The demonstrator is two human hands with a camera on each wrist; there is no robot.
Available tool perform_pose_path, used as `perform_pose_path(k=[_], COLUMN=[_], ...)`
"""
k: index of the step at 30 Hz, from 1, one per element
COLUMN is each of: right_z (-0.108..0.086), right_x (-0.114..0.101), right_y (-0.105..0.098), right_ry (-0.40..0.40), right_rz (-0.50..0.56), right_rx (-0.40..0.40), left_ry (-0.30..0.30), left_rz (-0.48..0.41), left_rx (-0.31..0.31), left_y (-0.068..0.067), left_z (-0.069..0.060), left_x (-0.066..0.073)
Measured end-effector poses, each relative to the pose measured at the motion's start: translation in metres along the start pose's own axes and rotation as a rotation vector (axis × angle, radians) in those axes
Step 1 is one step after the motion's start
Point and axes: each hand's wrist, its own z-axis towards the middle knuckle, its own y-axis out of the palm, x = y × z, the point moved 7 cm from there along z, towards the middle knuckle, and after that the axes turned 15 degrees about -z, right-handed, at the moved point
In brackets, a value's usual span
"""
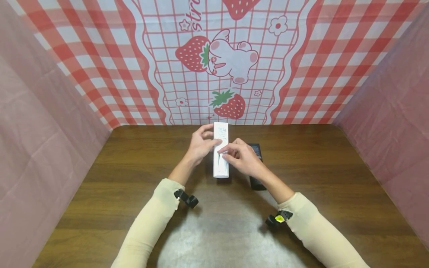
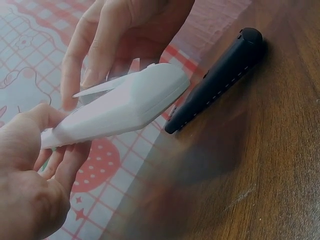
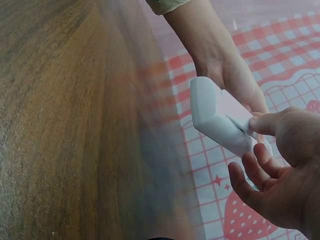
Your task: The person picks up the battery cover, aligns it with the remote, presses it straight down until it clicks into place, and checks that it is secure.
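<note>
A white remote control [image 1: 221, 130] is held up off the table, its back with small print turned upward. My left hand [image 1: 200, 146] grips it by the far half, thumb on the back and fingers round the side. At the near half, my right hand [image 1: 244, 159] pinches the white battery cover [image 2: 102, 86] between thumb and fingers. One end of the cover stands up from the body, leaving a narrow gap; the other end still meets the remote. What lies in the compartment is hidden. A black remote-like object [image 2: 217, 80] lies on the table, partly beneath my right hand and wrist.
The brown wooden table [image 1: 140, 182] runs up to a strawberry-print checked cloth [image 1: 234, 74] at the back. Pink curtains [image 1: 43, 123] hang at both sides. A black strap with a small device [image 1: 187, 198] sits on each wrist.
</note>
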Motion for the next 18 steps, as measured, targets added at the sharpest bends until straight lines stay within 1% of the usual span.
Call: perform_pose_path(k=[9, 18], right_z=[-0.0002, -0.0012], right_x=[-0.0015, -0.0043], right_y=[0.0017, -0.0034], right_ry=[0.002, -0.010], right_rz=[-0.010, -0.017], right_rx=[0.021, 0.037], left_ry=[0.005, 0.002], left_rz=[-0.012, -0.028], left_rx=[0.001, 0.009], left_y=[0.0030, 0.0028], left_z=[-0.0003, -0.0005], left_x=[-0.0001, 0.0004])
